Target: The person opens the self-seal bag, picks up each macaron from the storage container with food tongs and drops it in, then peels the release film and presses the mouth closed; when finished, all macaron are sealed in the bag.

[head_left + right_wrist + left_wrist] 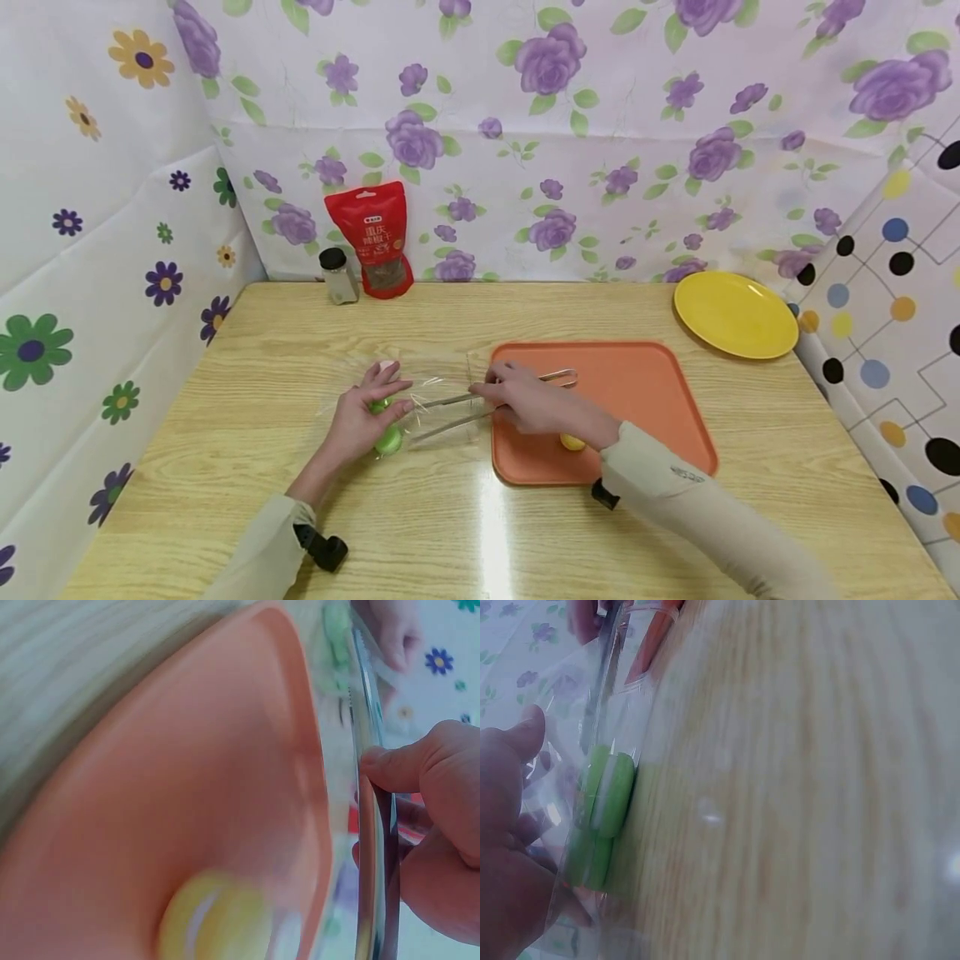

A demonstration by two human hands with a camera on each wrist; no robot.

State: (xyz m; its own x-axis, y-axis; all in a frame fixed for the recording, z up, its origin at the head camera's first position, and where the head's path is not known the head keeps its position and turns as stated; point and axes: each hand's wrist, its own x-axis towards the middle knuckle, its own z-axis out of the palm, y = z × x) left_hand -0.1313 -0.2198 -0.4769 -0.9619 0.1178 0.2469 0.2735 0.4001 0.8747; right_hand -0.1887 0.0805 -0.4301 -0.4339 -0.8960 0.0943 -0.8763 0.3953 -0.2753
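A clear plastic bag (442, 383) lies on the table, with green macarons (613, 795) inside near its left end. My left hand (363, 421) holds the bag there, thumb and fingers spread around the macarons. A pale pink piece (386, 365) shows beside its fingers. My right hand (528, 400) grips metal tongs (367, 832) between thumb and fingers. The two tong arms spread apart and point left into the bag, their tips short of the green macarons. Under the right wrist, a yellow macaron (217, 922) with a pale filling sits on the orange tray (622, 375).
At the back left stand a black-capped jar (341, 279) and a red pouch (378, 242). A yellow plate (735, 312) lies at the back right. Patterned cloth (480, 142) walls the table on the back and both sides.
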